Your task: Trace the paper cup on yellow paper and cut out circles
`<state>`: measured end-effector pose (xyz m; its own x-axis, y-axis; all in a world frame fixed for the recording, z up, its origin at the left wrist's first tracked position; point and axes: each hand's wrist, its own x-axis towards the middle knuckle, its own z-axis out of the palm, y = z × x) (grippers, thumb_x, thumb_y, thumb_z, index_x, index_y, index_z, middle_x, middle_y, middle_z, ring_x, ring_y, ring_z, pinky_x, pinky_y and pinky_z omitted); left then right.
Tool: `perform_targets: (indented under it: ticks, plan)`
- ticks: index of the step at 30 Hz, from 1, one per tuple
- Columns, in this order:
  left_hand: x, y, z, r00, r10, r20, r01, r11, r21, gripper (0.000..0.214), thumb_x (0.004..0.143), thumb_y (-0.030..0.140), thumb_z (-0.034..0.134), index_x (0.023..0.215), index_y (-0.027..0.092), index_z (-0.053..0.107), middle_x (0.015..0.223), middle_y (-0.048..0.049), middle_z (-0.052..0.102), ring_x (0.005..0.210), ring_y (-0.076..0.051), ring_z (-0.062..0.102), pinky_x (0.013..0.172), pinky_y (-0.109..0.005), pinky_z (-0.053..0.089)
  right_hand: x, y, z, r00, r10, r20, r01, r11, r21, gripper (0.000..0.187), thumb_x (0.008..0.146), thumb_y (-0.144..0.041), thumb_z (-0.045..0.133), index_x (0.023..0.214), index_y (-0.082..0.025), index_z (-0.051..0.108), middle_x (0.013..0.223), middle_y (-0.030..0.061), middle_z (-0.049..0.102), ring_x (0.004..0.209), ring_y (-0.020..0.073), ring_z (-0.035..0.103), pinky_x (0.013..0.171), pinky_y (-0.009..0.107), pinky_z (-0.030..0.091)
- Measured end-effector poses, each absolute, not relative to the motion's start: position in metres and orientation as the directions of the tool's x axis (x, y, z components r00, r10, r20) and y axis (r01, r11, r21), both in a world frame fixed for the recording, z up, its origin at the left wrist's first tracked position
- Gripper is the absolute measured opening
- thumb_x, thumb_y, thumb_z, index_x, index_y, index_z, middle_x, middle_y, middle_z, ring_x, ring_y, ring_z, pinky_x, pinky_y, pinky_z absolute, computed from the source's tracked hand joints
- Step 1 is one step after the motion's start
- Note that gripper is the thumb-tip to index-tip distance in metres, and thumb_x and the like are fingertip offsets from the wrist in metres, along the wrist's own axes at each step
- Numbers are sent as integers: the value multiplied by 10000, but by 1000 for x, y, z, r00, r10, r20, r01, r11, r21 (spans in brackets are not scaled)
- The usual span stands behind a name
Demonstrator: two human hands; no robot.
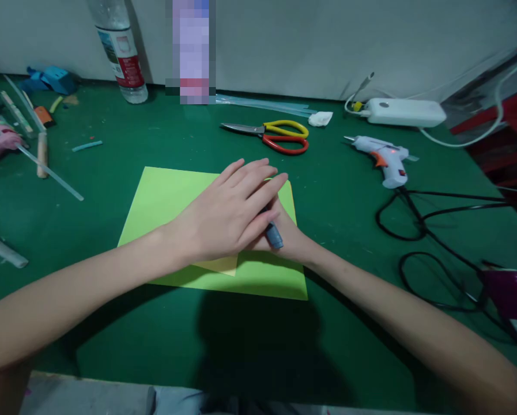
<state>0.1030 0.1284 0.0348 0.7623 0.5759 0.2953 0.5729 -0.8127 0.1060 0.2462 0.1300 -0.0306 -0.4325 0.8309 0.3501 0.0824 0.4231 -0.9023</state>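
My left hand (227, 210) lies palm down across my right hand, its fingers stretched out toward the upper right. Most of my right hand (288, 233) is covered by it, so those fingers are hidden. A dark grey-blue pen (274, 234) pokes out between the two hands, resting at the web of my right thumb. Both hands are over a bright green sheet of paper (167, 193) that lies flat on the table. The corner of a small yellow piece of paper (223, 267) shows beneath my left hand.
Scissors (279, 135) lie behind the paper. A white glue gun (385, 158) with looping black cable and a white power strip (405, 111) are at right. A water bottle (124, 63) stands at the back. A pink glue gun (1, 144) and glue sticks lie at left.
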Motion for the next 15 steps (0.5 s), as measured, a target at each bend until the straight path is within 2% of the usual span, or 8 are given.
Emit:
perform_targets:
  ticks: [4, 5, 6, 9, 15]
  plan:
    - [108, 93, 38, 736, 606, 302, 647, -761, -51, 486, 829, 129, 261, 1263, -65, 361, 1324, -219, 415, 1256, -303, 347, 1041, -411, 300, 246, 129, -29, -436, 837, 330, 55, 391, -919, 555, 593, -405, 727, 945, -255, 325, 961, 55, 487, 909, 238, 555, 822, 431, 491]
    - [111, 80, 37, 672, 686, 280, 732, -673, -107, 499, 817, 107, 275, 1275, -85, 330, 1338, -237, 385, 1259, -319, 338, 1034, -419, 316, 247, 129, -29, -452, 833, 318, 25, 368, -929, 520, 610, -402, 719, 906, -263, 314, 953, 47, 499, 909, 232, 559, 818, 427, 493]
    - [115, 68, 34, 599, 754, 270, 800, -579, -160, 502, 818, 105, 279, 1273, -100, 324, 1332, -252, 384, 1248, -330, 350, 1017, -419, 346, 247, 129, -30, -469, 827, 309, -7, 346, -938, 494, 632, -397, 709, 878, -270, 300, 953, 39, 513, 914, 224, 563, 820, 421, 493]
    - [126, 43, 25, 572, 778, 260, 816, -506, -280, 489, 829, 150, 305, 1241, -101, 385, 1284, -247, 446, 1195, -344, 420, 970, -416, 412, 248, 129, -33, -496, 816, 297, -64, 307, -950, 407, 726, -380, 645, 860, -278, 275, 984, 26, 542, 945, 198, 567, 835, 409, 487]
    - [130, 43, 19, 512, 816, 270, 850, -433, -301, 517, 890, 290, 298, 1278, -44, 371, 1328, -205, 417, 1199, -355, 415, 938, -449, 445, 247, 125, -33, -496, 821, 282, -76, 283, -956, 281, 822, -300, 554, 872, -284, 279, 1014, 23, 553, 965, 171, 575, 818, 388, 502]
